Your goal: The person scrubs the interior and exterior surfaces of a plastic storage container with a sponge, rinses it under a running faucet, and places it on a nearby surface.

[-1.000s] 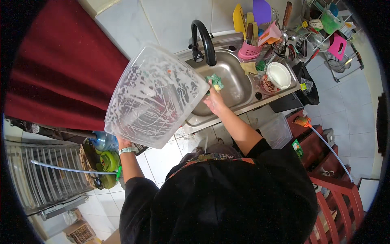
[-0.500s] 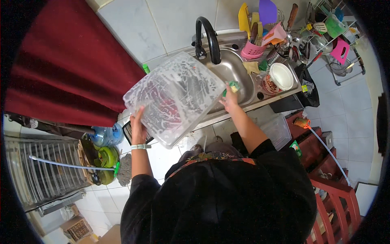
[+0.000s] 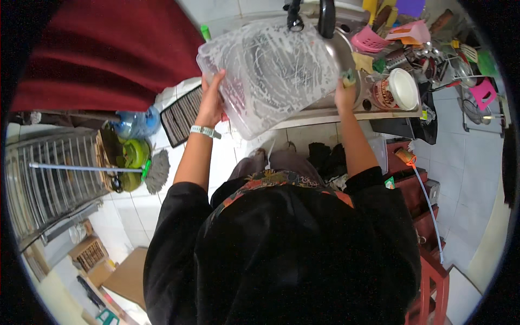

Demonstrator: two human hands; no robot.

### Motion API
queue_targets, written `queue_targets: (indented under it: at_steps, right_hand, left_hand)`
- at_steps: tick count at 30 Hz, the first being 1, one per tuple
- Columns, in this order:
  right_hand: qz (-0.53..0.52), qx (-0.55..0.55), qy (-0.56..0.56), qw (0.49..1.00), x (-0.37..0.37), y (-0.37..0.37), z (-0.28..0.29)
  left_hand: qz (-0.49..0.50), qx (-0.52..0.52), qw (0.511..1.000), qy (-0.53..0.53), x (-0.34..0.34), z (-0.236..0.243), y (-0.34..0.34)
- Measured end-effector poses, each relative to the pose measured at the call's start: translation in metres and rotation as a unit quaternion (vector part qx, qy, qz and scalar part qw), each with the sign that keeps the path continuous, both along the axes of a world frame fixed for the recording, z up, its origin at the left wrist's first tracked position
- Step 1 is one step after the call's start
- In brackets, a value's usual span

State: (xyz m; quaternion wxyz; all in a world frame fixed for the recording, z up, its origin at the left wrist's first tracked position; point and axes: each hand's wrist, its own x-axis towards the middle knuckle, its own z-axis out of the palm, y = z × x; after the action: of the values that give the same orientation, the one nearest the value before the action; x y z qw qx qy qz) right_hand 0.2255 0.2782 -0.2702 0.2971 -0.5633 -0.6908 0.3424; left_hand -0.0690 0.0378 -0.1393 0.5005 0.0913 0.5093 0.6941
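Observation:
A large rectangular clear plastic container [image 3: 276, 76], streaked with white suds, is held tilted over the front of the sink. My left hand [image 3: 211, 103] grips its near left edge, thumb on the soapy face and the other fingers out of sight behind. At the right edge of the container, my right hand [image 3: 344, 96] is closed on a green and yellow sponge [image 3: 348, 79]. The container hides much of the steel sink [image 3: 342, 47], and the black faucet [image 3: 326, 19] stands just behind it.
A white-lidded tub [image 3: 403, 89] and a pink utensil basket [image 3: 370, 40] stand right of the sink, beside crowded utensils. A dark red curtain [image 3: 108, 54] hangs at left. Below it are a striped mat [image 3: 182, 116], a mop [image 3: 158, 172] and a green gas cylinder [image 3: 134, 154].
My view has shifted, so the sink and container sit higher and further right in the picture. The container is turned slightly, and the suds on its face show a different streak pattern.

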Motion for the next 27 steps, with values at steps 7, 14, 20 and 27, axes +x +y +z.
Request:
queue_targets:
  at_steps: [7, 14, 20, 27]
  right_hand:
    - [0.161, 0.197, -0.161, 0.953, -0.035, -0.004, 0.041]
    - [0.358, 0.258, -0.07, 0.895, -0.12, -0.138, 0.115]
    - [0.303, 0.005, 0.008, 0.953, -0.096, -0.059, 0.104]
    - [0.399, 0.143, 0.031, 0.905, -0.121, -0.099, 0.119]
  left_hand:
    - [0.153, 0.022, 0.988, 0.008, 0.015, -0.025, 0.003]
    - [0.215, 0.021, 0.976, -0.031, 0.033, -0.03, 0.004]
    - [0.247, 0.026, 0.969, -0.021, 0.047, -0.034, -0.001]
    - [0.298, 0.025, 0.954, 0.024, 0.07, -0.04, 0.012]
